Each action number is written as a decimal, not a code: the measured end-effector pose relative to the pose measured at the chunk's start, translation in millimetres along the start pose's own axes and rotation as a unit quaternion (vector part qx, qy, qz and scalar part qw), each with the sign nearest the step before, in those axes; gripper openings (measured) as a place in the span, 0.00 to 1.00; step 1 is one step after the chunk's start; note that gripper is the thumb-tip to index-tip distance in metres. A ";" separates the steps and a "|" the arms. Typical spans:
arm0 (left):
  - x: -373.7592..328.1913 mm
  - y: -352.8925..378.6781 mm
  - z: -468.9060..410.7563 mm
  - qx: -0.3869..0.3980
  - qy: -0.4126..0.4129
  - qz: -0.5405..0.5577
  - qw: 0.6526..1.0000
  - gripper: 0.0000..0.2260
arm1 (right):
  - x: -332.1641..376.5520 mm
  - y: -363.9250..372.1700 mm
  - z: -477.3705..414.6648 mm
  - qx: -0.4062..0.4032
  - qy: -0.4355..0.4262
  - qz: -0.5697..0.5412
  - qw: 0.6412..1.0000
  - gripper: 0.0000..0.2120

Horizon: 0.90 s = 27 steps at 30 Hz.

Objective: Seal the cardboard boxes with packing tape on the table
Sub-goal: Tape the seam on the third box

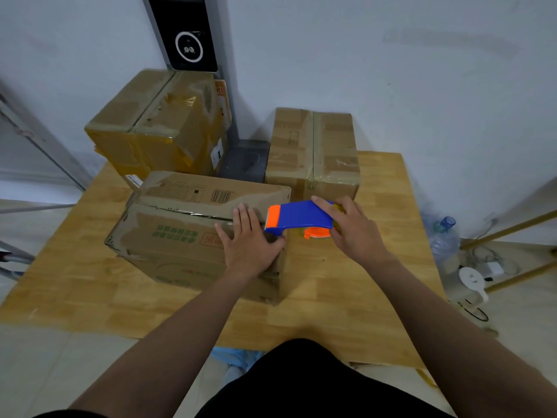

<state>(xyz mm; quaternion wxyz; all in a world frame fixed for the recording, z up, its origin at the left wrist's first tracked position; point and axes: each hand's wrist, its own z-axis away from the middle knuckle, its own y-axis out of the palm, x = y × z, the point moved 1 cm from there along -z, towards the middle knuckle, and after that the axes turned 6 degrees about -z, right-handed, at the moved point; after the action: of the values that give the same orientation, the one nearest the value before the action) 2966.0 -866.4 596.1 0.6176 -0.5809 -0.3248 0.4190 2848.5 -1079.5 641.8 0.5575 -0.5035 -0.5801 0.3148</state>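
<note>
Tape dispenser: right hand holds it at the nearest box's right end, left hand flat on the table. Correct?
No. The head view shows the left hand flat on the nearest box, not the table; the right hand holds the tape dispenser at its right end.

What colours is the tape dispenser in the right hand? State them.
The tape dispenser is blue with orange parts; head view.

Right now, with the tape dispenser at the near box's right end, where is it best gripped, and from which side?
Grip the tape dispenser probably by the rear of its blue body, over the roll, from the right and above, as the right hand does. Its toothed orange end points left along the near box, so fingers belong away from it.
</note>
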 end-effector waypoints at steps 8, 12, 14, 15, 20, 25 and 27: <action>-3.8 -1.7 1.2 0.005 0.019 -0.035 0.999 0.51 | -7.3 -0.4 2.0 -0.002 0.016 -0.023 1.000 0.40; -4.5 -1.0 0.8 0.006 0.018 -0.030 0.999 0.49 | -3.8 -1.7 0.3 -0.012 0.017 -0.032 0.999 0.41; -4.0 -1.1 0.3 0.012 0.025 -0.025 0.999 0.47 | -10.1 -3.9 3.7 -0.024 0.026 -0.040 0.999 0.40; -3.7 -1.3 0.0 0.017 0.030 -0.026 0.999 0.46 | -17.9 -6.6 7.5 -0.033 0.035 -0.045 0.998 0.39; -5.1 -2.0 -2.9 0.025 0.049 -0.035 0.998 0.42 | -54.6 -13.2 35.2 -0.051 0.063 -0.045 0.996 0.38; -6.5 -2.2 -2.3 0.028 0.074 -0.038 0.996 0.37 | -50.5 -4.1 37.1 -0.047 0.095 -0.026 0.994 0.39; -7.7 -1.8 -2.9 0.031 0.093 -0.031 0.995 0.34 | -49.6 -2.2 39.3 -0.039 0.115 -0.016 0.992 0.39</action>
<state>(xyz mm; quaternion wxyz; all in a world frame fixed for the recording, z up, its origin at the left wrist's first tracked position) 2965.4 -874.6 598.3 0.6757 -0.5875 -0.2705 0.3537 2803.8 -1118.8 620.4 0.6056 -0.5486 -0.5317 0.2227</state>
